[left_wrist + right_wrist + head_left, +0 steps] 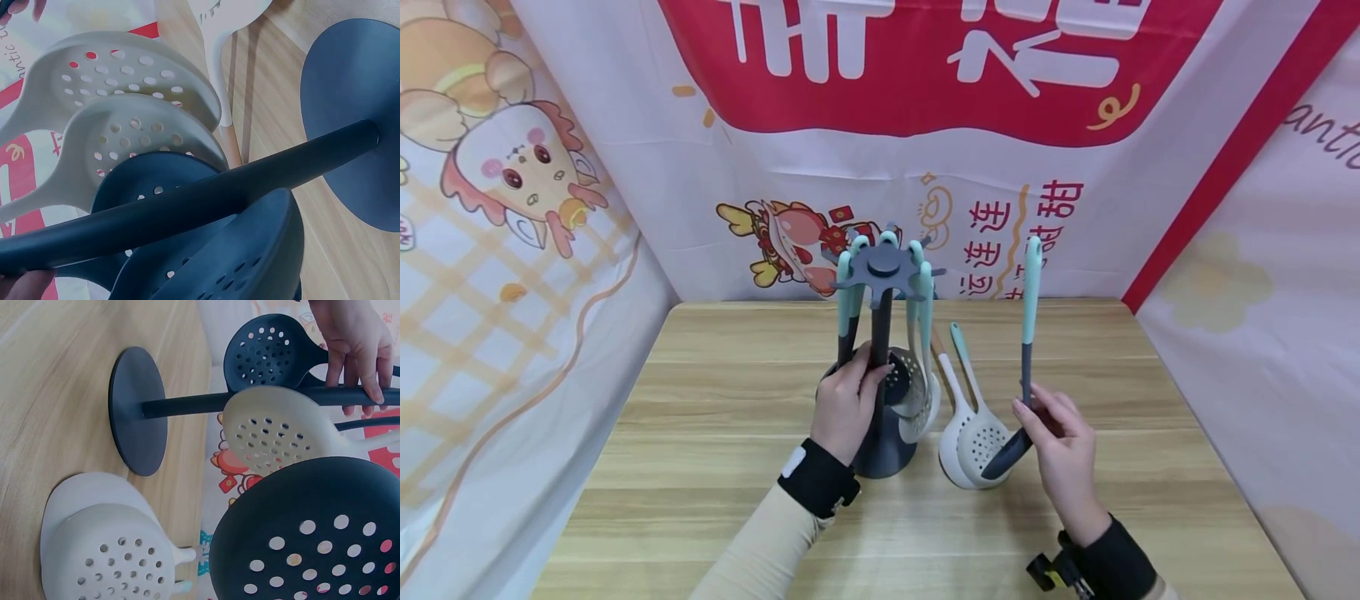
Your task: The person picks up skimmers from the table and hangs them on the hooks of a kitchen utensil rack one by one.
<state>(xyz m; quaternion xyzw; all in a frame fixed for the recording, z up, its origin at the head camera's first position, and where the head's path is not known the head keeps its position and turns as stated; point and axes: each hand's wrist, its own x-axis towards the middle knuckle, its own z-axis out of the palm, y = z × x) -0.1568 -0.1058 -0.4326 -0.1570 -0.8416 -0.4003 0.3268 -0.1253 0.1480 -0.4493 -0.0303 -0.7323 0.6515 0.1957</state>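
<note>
My left hand [842, 408] grips the post of a dark utensil stand [887, 454], which stands upright on the table. Several skimmers hang around its top by mint handles; the right wrist view shows a dark skimmer [262, 353] and a white skimmer [269, 431] among them. To the right of the stand, my right hand [1066, 454] pinches another dark skimmer [306, 531] low on its stem, mint handle pointing up. The bowl of this skimmer is just in front of a white skimmer [981, 446] lying on the table, partly over another white utensil [951, 458].
The wooden table [700, 433] reaches back to a printed cloth [647, 150] hanging behind it. More cloth hangs at both sides. Both wrists wear black bands, and a small camera [1052, 575] sits on the right one.
</note>
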